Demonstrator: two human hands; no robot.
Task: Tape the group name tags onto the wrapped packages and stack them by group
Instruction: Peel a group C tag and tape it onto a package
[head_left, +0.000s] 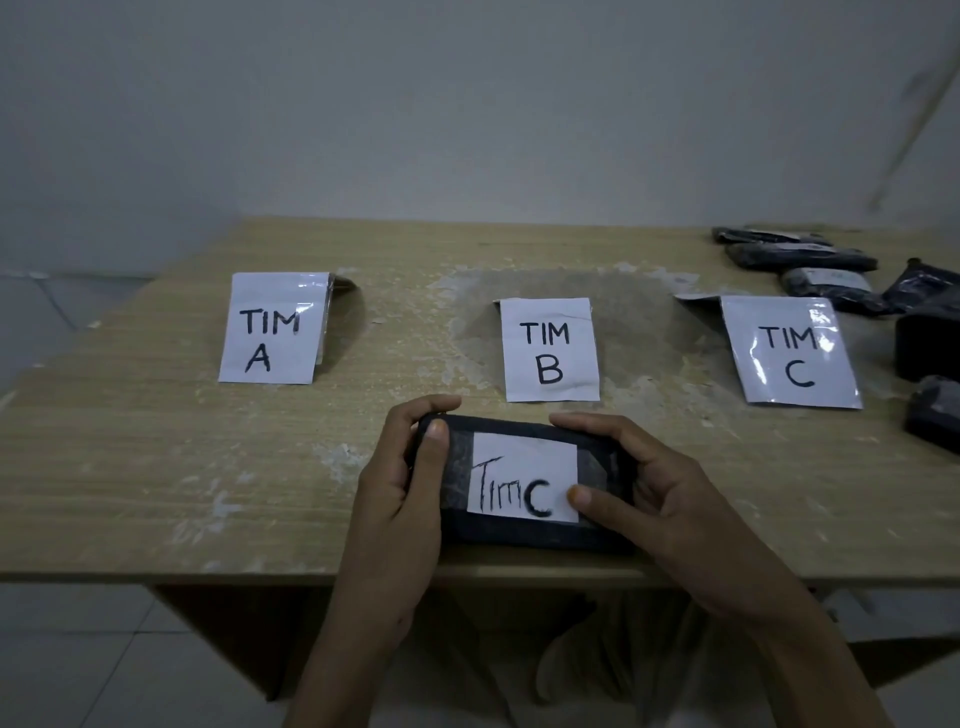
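Observation:
A black wrapped package lies near the table's front edge, held at both ends. A white tag reading "Tim C" sits on its top under clear tape. My left hand grips the package's left end, thumb pressed on the tape. My right hand grips the right end, thumb on the tag's lower right corner. Three white signs stand further back: "TIM A", "TIM B", "TIM C".
Several more black wrapped packages lie in a pile at the back right, and further ones sit along the right edge. The wooden table has a worn, flaky surface. A grey wall rises behind it.

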